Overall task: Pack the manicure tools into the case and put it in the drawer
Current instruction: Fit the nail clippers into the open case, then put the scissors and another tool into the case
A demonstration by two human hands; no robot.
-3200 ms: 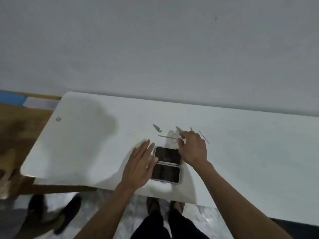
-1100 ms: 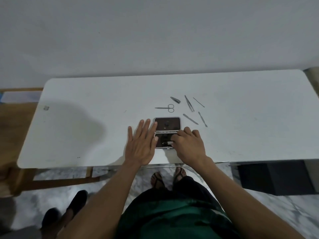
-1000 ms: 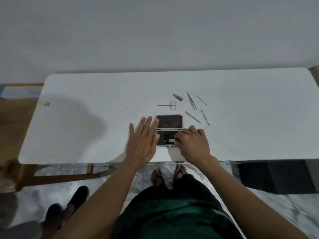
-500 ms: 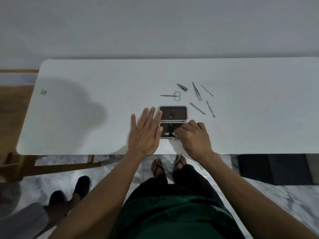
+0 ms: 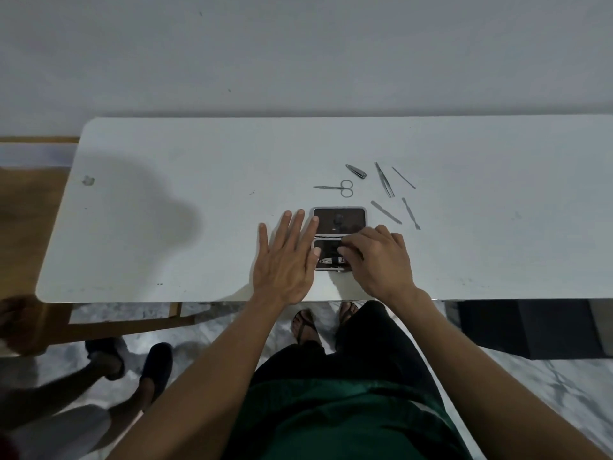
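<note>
Your left hand [image 5: 285,260] lies flat on the white worktop [image 5: 166,210], fingers straight and spread, holding nothing; its fingertips and thumb touch the left edge of the open case [image 5: 339,222]. Your right hand [image 5: 378,258] rests over the near half of the case with its fingers curled down. It covers the right part of that half, so you cannot tell whether those fingers pinch anything. Just left of them, a small metal tool [image 5: 331,259] lies inside the near half; its right end is hidden under your fingers. The far half of the case shows a dark lining, with a detail at its middle too dim to make out.

Beyond the case, six loose tools lie on the worktop, apart from one another: small scissors [image 5: 336,187], a nail clipper [image 5: 356,171], tweezers [image 5: 384,179], a thin pick [image 5: 403,177], a flat file [image 5: 385,212] and a slim pusher [image 5: 411,213].

A dark cabinet [image 5: 517,327] sits under the right end of the worktop; no drawer front can be made out. At lower left, another person's legs and dark shoes [image 5: 159,360] appear blurred and cut off.
</note>
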